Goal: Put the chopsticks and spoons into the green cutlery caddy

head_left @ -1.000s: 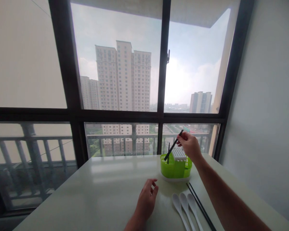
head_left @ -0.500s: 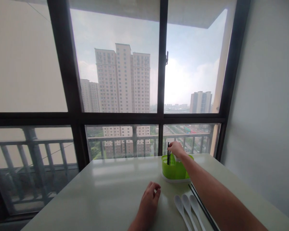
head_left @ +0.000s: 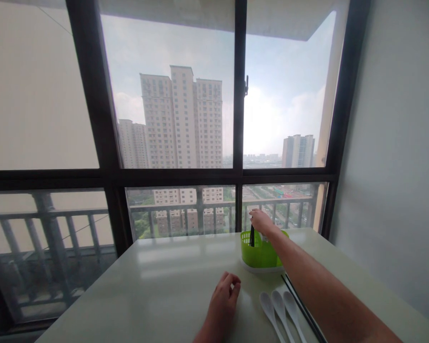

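Observation:
My right hand reaches over the bright green utensil holder, its fingers closed round the upper ends of black chopsticks. The lower parts of these chopsticks stand inside the left compartment, leaning slightly. Nearer to me, my left hand rests on the table with loosely curled fingers and nothing in it. To its right lie three white spoons, bowls pointing away from me. Alongside them, a pair of dark chopsticks lies under the line of my right forearm, partly hidden by it.
The pale, glossy table reaches up to a large window with a dark frame. A grey wall stands on the right. Beyond the glass are a railing and tall buildings.
The tops of the chopsticks in the holder now lean to the right and are covered by my right fingers. My left hand stays nearly in place; the view has shifted slightly.

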Demonstrator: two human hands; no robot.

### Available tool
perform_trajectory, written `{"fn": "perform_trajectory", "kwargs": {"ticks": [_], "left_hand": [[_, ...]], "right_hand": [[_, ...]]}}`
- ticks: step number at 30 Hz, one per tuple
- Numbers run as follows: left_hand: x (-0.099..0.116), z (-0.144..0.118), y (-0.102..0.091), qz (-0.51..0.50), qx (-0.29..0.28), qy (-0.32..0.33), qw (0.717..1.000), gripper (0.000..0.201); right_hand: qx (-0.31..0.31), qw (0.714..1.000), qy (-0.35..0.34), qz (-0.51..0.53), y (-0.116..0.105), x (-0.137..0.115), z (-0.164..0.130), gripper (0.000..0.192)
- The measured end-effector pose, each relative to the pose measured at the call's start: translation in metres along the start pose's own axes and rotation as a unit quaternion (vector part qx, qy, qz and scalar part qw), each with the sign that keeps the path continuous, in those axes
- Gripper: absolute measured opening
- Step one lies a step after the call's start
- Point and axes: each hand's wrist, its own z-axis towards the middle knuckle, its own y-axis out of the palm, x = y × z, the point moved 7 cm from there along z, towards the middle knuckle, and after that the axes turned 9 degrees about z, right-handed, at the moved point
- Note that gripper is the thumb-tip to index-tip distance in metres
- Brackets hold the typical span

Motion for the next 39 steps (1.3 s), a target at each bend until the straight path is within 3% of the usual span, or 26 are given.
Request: {"fn": "perform_trajectory", "kwargs": {"ticks": [5,9,12,15,17,20,22,24,28,31,39], "left_hand": [[0.003,-0.001,-0.003,0.007,0.000,0.003,1.000,0.026],[0.002,-0.001,-0.004,0.010,0.000,0.002,1.000,0.027],[0.001,0.000,-0.004,0.011,0.003,0.006,1.000,0.026],[0.001,0.000,-0.004,0.008,0.007,0.009,1.000,0.025],[0.002,-0.001,-0.004,0.006,0.006,0.014,1.000,0.024],[0.006,-0.001,-0.004,0.007,0.002,0.021,1.000,0.024],[0.007,-0.001,-0.006,0.009,0.002,0.019,1.000,0.025],[0.006,-0.001,-0.007,0.012,0.002,0.013,1.000,0.025],[0.005,-0.001,-0.010,0.017,0.004,0.001,1.000,0.027],[0.004,-0.001,-0.011,0.021,0.000,-0.001,1.000,0.028],[0.004,-0.002,-0.004,0.036,-0.037,-0.008,0.999,0.027]], "right_hand": [[-0.011,1.000,-0.003,0.012,-0.001,0.000,0.001,0.040],[0.047,0.999,-0.009,0.018,-0.029,-0.012,-0.015,0.042],[0.123,0.992,0.008,0.016,-0.063,-0.008,-0.049,0.037],[0.179,0.982,0.056,0.005,-0.086,0.023,-0.102,0.036],[0.122,0.984,0.126,-0.019,-0.077,0.059,-0.141,0.034],[-0.078,0.970,0.228,-0.038,-0.029,0.110,-0.200,0.023],[-0.162,0.950,0.267,-0.024,0.002,0.131,-0.234,0.020],[-0.208,0.934,0.290,-0.008,0.027,0.143,-0.256,0.018],[-0.207,0.935,0.288,-0.010,0.043,0.153,-0.261,0.019],[-0.170,0.948,0.266,-0.036,0.039,0.156,-0.251,0.023],[-0.097,0.958,0.260,-0.071,0.023,0.160,-0.242,0.007]]}}
